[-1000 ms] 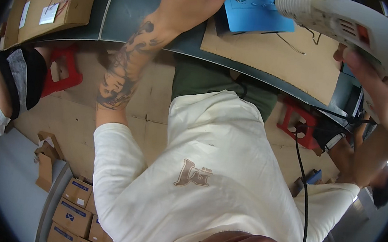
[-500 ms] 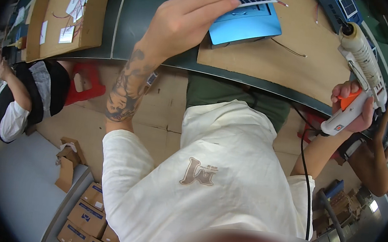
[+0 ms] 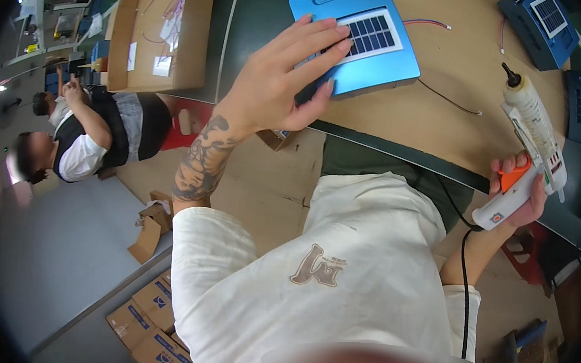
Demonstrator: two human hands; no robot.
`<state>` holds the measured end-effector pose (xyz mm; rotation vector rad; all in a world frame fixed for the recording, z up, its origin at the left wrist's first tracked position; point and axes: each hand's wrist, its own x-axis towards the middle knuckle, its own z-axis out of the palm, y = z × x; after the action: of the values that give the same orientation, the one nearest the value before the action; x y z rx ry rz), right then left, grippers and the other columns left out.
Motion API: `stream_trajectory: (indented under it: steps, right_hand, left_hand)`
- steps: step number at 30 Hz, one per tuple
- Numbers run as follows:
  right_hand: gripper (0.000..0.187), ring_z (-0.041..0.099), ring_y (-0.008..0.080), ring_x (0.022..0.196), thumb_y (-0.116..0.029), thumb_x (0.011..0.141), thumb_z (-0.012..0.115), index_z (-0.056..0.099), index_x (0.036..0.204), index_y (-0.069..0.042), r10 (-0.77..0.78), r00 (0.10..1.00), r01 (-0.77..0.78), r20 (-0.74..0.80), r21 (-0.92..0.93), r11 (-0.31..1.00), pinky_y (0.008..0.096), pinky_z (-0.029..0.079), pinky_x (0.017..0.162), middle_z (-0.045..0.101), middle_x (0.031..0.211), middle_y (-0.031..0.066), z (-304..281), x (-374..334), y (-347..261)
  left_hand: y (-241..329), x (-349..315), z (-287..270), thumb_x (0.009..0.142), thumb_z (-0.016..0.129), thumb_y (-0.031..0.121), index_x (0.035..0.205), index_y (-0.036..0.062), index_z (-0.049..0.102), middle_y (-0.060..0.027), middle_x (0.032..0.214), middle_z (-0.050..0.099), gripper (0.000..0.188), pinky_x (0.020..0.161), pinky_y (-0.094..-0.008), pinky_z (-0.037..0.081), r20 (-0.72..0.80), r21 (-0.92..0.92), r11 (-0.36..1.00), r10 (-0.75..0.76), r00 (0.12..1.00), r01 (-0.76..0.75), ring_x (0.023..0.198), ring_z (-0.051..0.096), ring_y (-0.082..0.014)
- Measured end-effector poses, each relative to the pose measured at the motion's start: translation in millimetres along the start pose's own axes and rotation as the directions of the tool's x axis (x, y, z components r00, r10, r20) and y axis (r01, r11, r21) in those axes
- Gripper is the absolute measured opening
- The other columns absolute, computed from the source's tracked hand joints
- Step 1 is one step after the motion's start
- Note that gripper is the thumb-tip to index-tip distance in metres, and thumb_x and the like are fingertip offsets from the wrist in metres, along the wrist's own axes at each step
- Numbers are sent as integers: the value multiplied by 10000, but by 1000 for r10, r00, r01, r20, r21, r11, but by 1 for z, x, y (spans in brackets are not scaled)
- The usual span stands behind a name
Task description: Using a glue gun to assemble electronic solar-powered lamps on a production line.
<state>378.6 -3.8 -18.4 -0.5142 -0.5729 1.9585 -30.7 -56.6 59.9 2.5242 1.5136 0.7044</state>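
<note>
A blue plastic housing (image 3: 382, 77) lies on the cardboard-covered bench ahead of me. Set in its top face is a small white-framed solar panel (image 3: 371, 38). My left hand (image 3: 288, 71) rests with fingers stretched out, their tips on the panel's left part; the thumb is beside the housing's near edge. Red and dark wires (image 3: 429, 23) stick out at the housing's right side. To the right, my right hand (image 3: 519, 191) grips a white hot glue gun (image 3: 534, 127) with an orange trigger, its dark nozzle pointing away over the bench.
Two more blue housings with solar panels (image 3: 549, 16) stand at the far right. A cardboard box (image 3: 124, 42) at the left holds small panels and wires. The gun's black cable (image 3: 465, 280) hangs by my body. Another person (image 3: 112, 121) sits at the left.
The solar panel, held tilted over the housing before, now lies flat in it. My left hand's fingers have gone from holding its edge to resting on it. The view has shifted.
</note>
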Motion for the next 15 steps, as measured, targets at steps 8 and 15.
stream_trajectory:
  steps: [8, 15]
  right_hand:
    - [488, 647, 413, 758, -402, 1011, 433, 462, 1139, 68, -12, 980, -30, 198, 207, 978, 398, 568, 674, 555, 984, 245, -27, -2, 4]
    - [468, 607, 314, 556, -404, 1014, 406, 494, 1122, 43, 62, 979, -85, 192, 110, 990, 477, 466, 831, 573, 921, 223, -28, -7, 5]
  left_hand:
    - [7, 3, -5, 776, 681, 81, 1240, -31, 634, -160, 1353, 587, 480, 1084, -511, 439, 99, 146, 989, -16, 995, 1, 1281, 544, -360]
    - [23, 11, -9, 819, 714, 191, 1345, -8, 564, -187, 1451, 493, 582, 1097, -545, 401, 210, 229, 971, -119, 971, 69, 1354, 439, -425]
